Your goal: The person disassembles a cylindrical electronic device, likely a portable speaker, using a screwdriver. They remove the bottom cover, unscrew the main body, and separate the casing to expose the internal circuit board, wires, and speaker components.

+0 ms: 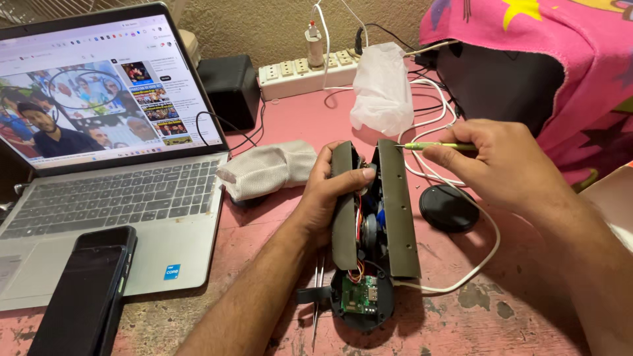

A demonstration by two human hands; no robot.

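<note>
- Opened speaker casing [376,211], two grey shell halves spread, stood near-upright on the pink worktop [277,224].
- Left hand [333,191] wrapped round the left shell, thumb pressed across the gap.
- Right hand [508,165] pinched a slim green-handled screwdriver [438,146], tip at the right shell's top.
- Judged light, rigid outside; exposed wires and circuit board [361,295] fragile; best gripped by the shells.

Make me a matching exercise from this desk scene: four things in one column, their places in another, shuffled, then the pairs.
1. phone
2. screwdriver
3. power strip
4. tweezers

A. in the right hand
B. on the laptop, at its front edge
C. by the wall at the back
D. on the table, beside the opened speaker that the left hand holds

Pairs: 1-B, 2-A, 3-C, 4-D
</note>
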